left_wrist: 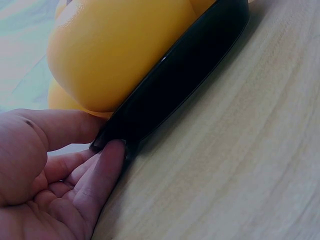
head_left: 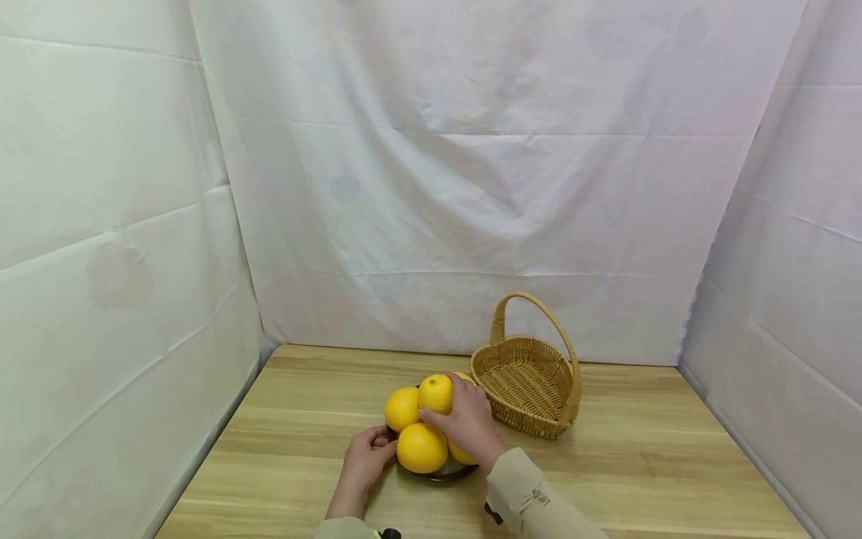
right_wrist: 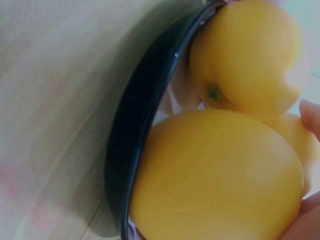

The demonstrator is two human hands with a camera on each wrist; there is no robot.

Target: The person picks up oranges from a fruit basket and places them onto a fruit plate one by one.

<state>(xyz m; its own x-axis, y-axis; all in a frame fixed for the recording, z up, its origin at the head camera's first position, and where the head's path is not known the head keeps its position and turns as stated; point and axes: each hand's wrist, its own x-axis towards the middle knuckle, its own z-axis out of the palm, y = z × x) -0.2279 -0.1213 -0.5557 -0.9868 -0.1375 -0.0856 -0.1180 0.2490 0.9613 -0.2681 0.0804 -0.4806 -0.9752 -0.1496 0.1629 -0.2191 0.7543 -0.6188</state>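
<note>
Several yellow oranges are piled on a round black plate with a raised rim. My left hand pinches the plate's left rim, thumb above and fingers beneath, as the left wrist view shows at the plate. At the top of the pile, my right hand grips the uppermost orange, with the thumb on its near side and the fingers over its far right. In the right wrist view, two oranges lie inside the rim, and the fingertips show at the right edge.
Right behind the plate stands a wicker basket with a tall arched handle, nothing inside it. The wooden table carries everything. White cloth hangs at the back and along both sides.
</note>
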